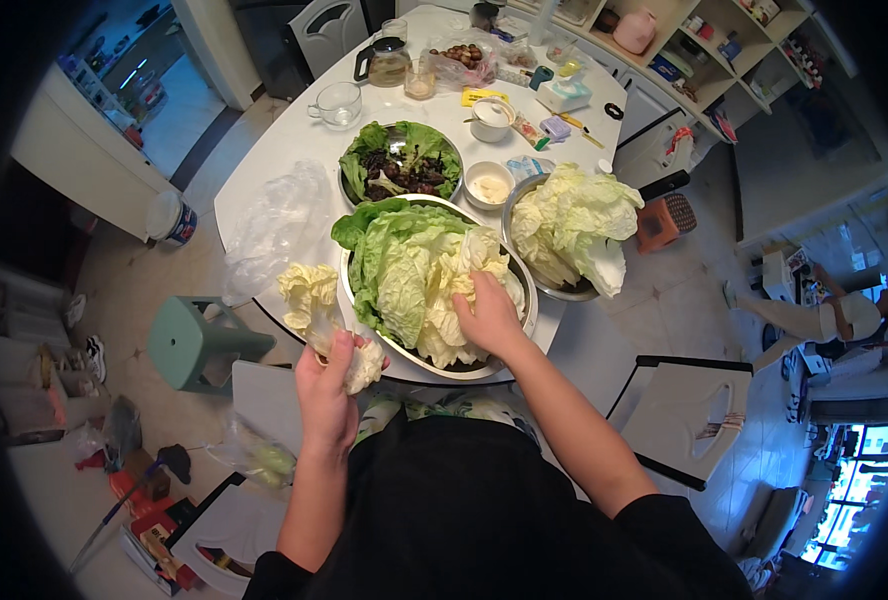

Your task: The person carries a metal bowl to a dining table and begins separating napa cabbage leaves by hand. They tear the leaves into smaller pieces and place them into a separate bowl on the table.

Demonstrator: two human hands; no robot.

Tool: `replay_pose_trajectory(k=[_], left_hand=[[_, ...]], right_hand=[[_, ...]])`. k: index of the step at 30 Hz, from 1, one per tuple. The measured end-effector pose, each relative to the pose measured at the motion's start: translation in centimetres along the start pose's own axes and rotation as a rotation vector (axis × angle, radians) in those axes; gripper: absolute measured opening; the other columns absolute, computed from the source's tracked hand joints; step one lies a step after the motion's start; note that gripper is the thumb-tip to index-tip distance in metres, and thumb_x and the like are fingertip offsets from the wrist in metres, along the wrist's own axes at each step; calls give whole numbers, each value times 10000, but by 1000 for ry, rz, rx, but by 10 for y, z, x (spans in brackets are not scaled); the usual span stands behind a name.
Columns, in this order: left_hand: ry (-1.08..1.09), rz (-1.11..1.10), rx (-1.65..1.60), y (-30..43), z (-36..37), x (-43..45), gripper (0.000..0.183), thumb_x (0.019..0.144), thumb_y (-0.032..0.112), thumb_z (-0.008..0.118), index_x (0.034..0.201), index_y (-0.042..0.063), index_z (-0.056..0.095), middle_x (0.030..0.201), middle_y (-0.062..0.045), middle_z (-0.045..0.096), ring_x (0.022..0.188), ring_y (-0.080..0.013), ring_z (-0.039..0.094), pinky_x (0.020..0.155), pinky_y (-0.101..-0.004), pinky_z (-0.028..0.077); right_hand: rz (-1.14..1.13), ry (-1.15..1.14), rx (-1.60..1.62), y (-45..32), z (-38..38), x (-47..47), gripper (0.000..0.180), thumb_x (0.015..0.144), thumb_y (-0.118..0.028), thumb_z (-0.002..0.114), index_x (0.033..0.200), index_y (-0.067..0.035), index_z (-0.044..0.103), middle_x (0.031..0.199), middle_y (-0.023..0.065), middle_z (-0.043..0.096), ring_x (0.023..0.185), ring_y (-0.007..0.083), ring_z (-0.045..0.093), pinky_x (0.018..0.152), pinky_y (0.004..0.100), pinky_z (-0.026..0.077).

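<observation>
My left hand (333, 379) grips some pale cabbage leaves (309, 294) just off the table's near edge, left of a large oval bowl (530, 315). That bowl holds green and pale yellow leaves (401, 300). My right hand (491, 315) reaches onto the leaves at the bowl's right side; its fingertips are partly among them, so whether it pinches one is unclear. To the right, a metal bowl (510, 217) is heaped with napa cabbage leaves (575, 221). Behind the oval bowl, another metal bowl (455, 154) holds green lettuce and dark brown pieces.
A crumpled clear plastic bag (283, 225) lies at the table's left. Small white bowl (489, 185), lidded white cup (492, 120), glass mug (337, 105) and glass pot (385, 64) stand farther back. A green stool (181, 341) and folding chairs (684, 416) surround the table; a person (826, 319) is far right.
</observation>
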State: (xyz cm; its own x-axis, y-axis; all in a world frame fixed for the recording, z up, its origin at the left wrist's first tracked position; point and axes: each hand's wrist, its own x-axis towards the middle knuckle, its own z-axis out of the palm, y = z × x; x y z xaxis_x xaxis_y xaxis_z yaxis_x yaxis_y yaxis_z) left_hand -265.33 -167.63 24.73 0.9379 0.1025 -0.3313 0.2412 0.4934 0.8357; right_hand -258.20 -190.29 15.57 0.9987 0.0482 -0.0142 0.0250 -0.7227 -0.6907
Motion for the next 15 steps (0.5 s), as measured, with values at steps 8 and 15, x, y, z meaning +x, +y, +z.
replay_pose_trajectory(k=[8, 15], left_hand=[[-66, -53, 35, -7, -6, -12, 272, 932, 215, 602, 1078, -3, 529, 940, -103, 622, 770, -216, 651, 710, -356, 560], [-126, 21, 287, -10, 7, -14, 249, 843, 110, 716, 1029, -3, 594, 926, -26, 628, 773, -57, 559, 671, -225, 468]], right_hand=[[-79, 148, -119, -41, -38, -31, 538, 809, -172, 662, 1291, -12, 485, 1261, 199, 541, 1148, 369, 531, 938, 423, 457], [-80, -5, 434, -83, -77, -41, 446, 787, -189, 736, 1179, -34, 591, 1072, 127, 656, 984, 265, 643, 844, 362, 509]])
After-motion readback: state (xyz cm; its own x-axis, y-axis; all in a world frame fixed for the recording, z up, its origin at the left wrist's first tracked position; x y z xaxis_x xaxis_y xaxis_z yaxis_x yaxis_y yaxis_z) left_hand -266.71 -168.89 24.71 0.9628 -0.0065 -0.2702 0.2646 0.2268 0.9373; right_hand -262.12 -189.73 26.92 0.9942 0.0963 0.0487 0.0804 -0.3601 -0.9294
